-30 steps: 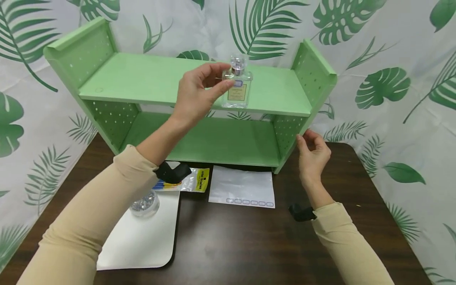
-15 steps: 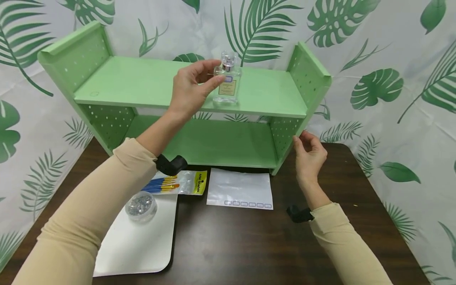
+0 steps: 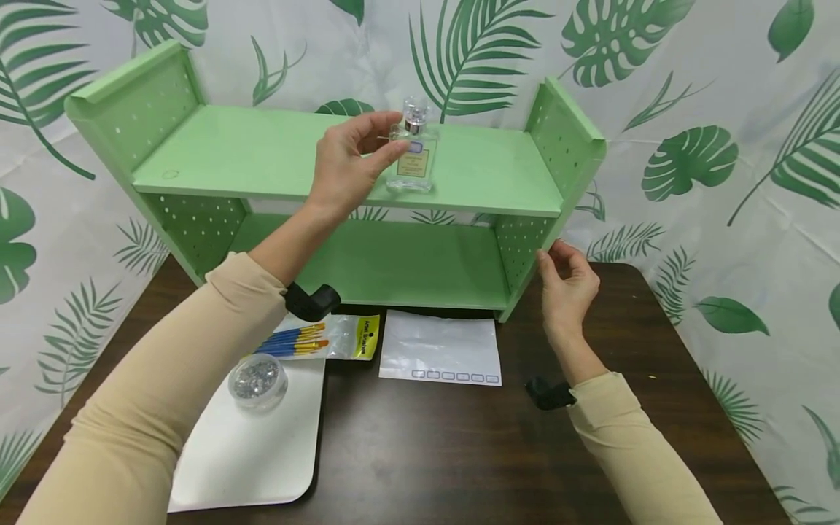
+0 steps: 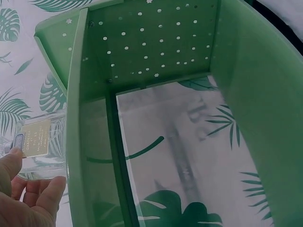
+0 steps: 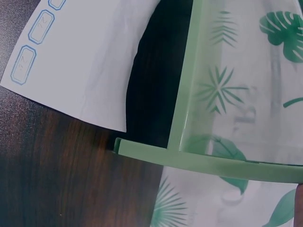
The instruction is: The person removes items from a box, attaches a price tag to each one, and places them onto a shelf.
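Note:
On the upper board of a green two-tier shelf (image 3: 275, 153), a clear glass perfume bottle (image 3: 415, 162) with a faceted cap stands near the front edge. It bears a cream label and, above that, a small blue-bordered sticker. My left hand (image 3: 351, 164) pinches the bottle from its left side, the thumb in front at the sticker. The left wrist view has the perfume bottle (image 4: 45, 146) at the outer face of the upper board. Lower down, my right hand (image 3: 569, 288) grips the front edge of the shelf's right side panel. Only a sliver of a finger (image 5: 298, 208) shows in the right wrist view.
Before the shelf lies a white sheet (image 3: 440, 346) with a row of blue-bordered stickers. Left of it are a packet of paint brushes (image 3: 321, 337) and a white tray (image 3: 262, 452), with a round clear tub (image 3: 258, 383) of silvery bits. A leaf-print cloth (image 3: 682, 182) hangs behind.
The view shifts slightly, carrying shelf, sheet and hands a little left. The bottle moves left and down a little against the shelf with the left hand. The right hand keeps its hold.

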Available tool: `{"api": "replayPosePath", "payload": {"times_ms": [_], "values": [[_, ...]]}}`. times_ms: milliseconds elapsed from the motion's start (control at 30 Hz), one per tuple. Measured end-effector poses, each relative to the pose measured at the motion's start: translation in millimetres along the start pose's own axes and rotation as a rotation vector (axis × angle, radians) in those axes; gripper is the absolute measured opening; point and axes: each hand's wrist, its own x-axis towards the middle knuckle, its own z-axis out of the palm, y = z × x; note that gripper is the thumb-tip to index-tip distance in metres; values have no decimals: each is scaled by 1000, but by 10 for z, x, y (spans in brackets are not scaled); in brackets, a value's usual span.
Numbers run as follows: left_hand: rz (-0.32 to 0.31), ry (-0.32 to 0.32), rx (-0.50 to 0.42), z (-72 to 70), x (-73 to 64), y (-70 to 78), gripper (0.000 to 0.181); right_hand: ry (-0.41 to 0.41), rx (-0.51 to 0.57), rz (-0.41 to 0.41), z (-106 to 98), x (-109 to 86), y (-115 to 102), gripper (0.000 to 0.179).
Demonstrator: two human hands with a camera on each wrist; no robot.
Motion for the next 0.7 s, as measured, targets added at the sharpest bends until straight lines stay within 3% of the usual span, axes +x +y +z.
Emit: {"api": "replayPosePath", "payload": {"times_ms": [700], "values": [[17, 3, -15, -11, 19, -120, 36, 9, -33, 1, 13, -14, -18, 18]]}}
